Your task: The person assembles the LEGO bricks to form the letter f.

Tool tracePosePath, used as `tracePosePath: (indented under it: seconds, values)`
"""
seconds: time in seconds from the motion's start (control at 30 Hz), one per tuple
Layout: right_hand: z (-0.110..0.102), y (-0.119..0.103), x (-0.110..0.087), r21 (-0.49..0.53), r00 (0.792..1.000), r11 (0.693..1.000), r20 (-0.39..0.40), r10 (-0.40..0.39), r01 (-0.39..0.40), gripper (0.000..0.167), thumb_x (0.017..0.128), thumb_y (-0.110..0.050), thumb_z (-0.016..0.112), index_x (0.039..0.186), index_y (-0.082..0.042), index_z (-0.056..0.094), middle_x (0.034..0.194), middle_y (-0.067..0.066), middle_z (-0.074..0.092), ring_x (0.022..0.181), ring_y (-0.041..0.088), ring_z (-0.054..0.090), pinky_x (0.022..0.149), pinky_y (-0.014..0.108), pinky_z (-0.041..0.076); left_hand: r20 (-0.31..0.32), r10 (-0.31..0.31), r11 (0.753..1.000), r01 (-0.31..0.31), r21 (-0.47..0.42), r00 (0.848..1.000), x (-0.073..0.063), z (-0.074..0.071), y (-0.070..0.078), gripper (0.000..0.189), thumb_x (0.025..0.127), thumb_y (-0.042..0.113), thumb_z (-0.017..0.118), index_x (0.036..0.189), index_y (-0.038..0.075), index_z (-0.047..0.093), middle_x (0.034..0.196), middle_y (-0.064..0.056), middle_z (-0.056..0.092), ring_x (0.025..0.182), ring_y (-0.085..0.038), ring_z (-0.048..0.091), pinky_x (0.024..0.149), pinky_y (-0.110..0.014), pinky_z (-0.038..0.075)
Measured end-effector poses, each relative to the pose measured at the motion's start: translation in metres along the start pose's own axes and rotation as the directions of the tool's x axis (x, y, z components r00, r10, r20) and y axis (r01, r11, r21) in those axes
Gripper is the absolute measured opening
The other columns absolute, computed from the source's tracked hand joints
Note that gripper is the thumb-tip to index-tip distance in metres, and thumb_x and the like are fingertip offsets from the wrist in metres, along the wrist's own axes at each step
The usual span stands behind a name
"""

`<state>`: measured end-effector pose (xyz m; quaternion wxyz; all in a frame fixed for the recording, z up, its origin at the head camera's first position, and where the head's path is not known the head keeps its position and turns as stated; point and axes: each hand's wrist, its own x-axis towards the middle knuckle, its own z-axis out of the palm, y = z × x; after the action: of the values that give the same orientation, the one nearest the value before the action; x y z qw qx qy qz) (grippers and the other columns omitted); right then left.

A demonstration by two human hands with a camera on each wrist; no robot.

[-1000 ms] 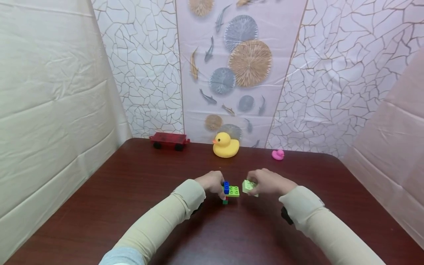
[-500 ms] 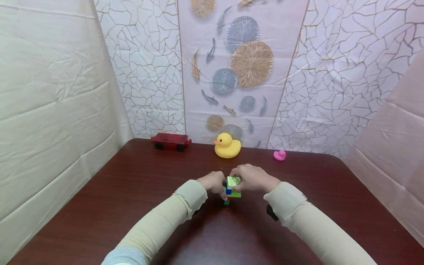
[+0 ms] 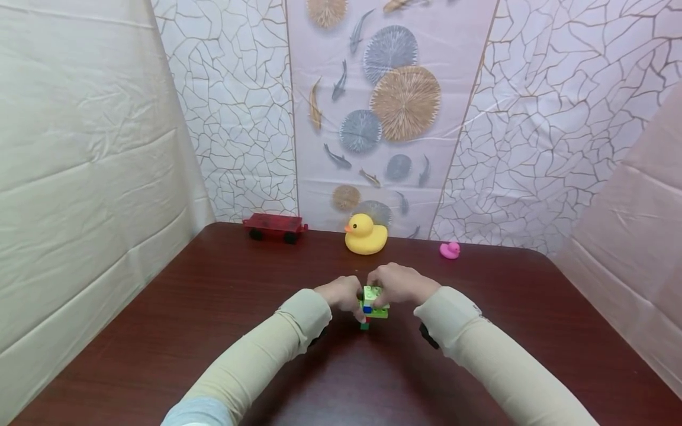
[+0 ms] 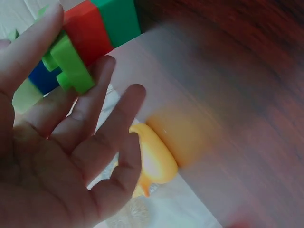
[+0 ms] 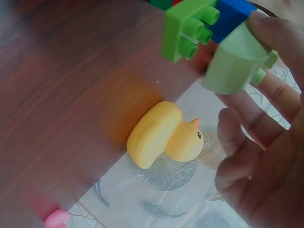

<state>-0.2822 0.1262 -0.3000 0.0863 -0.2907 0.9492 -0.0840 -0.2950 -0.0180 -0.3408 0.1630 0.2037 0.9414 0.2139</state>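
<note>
A small stack of toy building blocks stands on the table between both hands. From the bottom it has a dark green block (image 4: 118, 21), a red block (image 4: 89, 32), a lime-green studded block (image 4: 76, 66) that juts to one side, and a blue block (image 5: 233, 19). My left hand (image 3: 340, 294) holds the stack from the left between thumb and fingers, the other fingers spread. A pale green block with a curved side (image 5: 232, 66) sits against the blue one at the top. My right hand (image 3: 401, 284) pinches that pale block between thumb and fingers.
A yellow rubber duck (image 3: 366, 236) sits at the back of the dark wooden table (image 3: 341, 390). Left of it is a red flat wagon (image 3: 274, 223) with black wheels; to the right, a small pink duck (image 3: 450, 250). Patterned cloth (image 3: 240, 118) hangs behind the table.
My right hand has moved left with the pale green block, bringing it over the stack and then slightly down onto the blue block. The left hand has kept its hold on the stack.
</note>
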Motion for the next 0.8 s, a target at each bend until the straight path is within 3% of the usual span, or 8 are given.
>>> tracePosePath:
  seconds: [0.17,0.3,0.43,0.57,0.7,0.8]
  values:
    - [-0.001,-0.002,0.004,0.026,1.0,1.0,0.023,-0.009,0.008,0.018,0.069,-0.02,0.073,0.083,-0.015,0.063,0.072,-0.008,0.056,0.063,0.011,0.05,0.056,0.026,0.043,0.042,0.06,0.998,-0.059,-0.034,0.997,-0.009,-0.018,0.001,0.026,0.068,0.03,0.074,0.082,0.009,0.067,0.079,0.001,0.063,0.07,-0.011,0.054,0.063,-0.027,0.044]
    - [-0.002,-0.002,0.005,0.057,0.999,0.998,0.038,0.021,-0.023,0.024,0.067,-0.02,0.075,0.088,-0.015,0.065,0.079,-0.007,0.059,0.066,0.01,0.052,0.061,0.027,0.045,0.023,0.121,0.993,-0.121,-0.015,0.992,-0.014,-0.03,0.008,0.024,0.073,0.029,0.071,0.07,0.005,0.067,0.057,0.005,0.05,0.049,-0.007,0.038,0.046,-0.022,0.034]
    - [-0.003,-0.003,0.005,0.079,0.998,0.996,0.047,0.04,-0.043,0.027,0.066,-0.017,0.076,0.091,-0.014,0.066,0.085,-0.005,0.062,0.069,0.01,0.053,0.065,0.029,0.046,0.019,0.11,0.994,-0.11,0.018,0.994,-0.016,-0.033,0.015,0.03,0.073,0.028,0.07,0.058,0.004,0.061,0.044,0.002,0.03,0.038,-0.01,0.022,0.038,-0.021,0.021]
    - [-0.003,-0.003,0.006,0.104,0.998,0.994,0.041,0.04,-0.044,0.025,0.066,-0.016,0.076,0.089,-0.013,0.065,0.081,-0.004,0.061,0.067,0.012,0.052,0.062,0.027,0.046,0.008,0.059,0.997,-0.059,0.054,0.998,-0.017,-0.034,0.019,0.023,0.072,0.028,0.071,0.064,0.008,0.066,0.046,0.003,0.042,0.04,-0.01,0.032,0.039,-0.021,0.027]
    - [0.0,-0.001,0.004,0.108,0.999,0.993,0.025,0.035,-0.037,0.024,0.067,-0.016,0.075,0.088,-0.012,0.065,0.077,-0.006,0.059,0.065,0.013,0.051,0.06,0.026,0.044,0.004,0.031,0.997,-0.031,0.071,1.0,-0.016,-0.033,0.021,0.019,0.071,0.028,0.072,0.068,0.01,0.067,0.059,-0.001,0.06,0.048,-0.011,0.043,0.045,-0.022,0.035]
    - [0.002,0.003,0.002,0.074,1.0,0.997,0.0,0.015,-0.015,0.026,0.068,-0.019,0.074,0.091,-0.011,0.065,0.08,-0.005,0.06,0.068,0.012,0.052,0.064,0.027,0.045,0.001,0.034,0.997,-0.034,0.076,0.999,-0.014,-0.032,0.022,0.019,0.072,0.029,0.071,0.067,0.011,0.067,0.054,0.0,0.055,0.046,-0.01,0.039,0.043,-0.021,0.032]
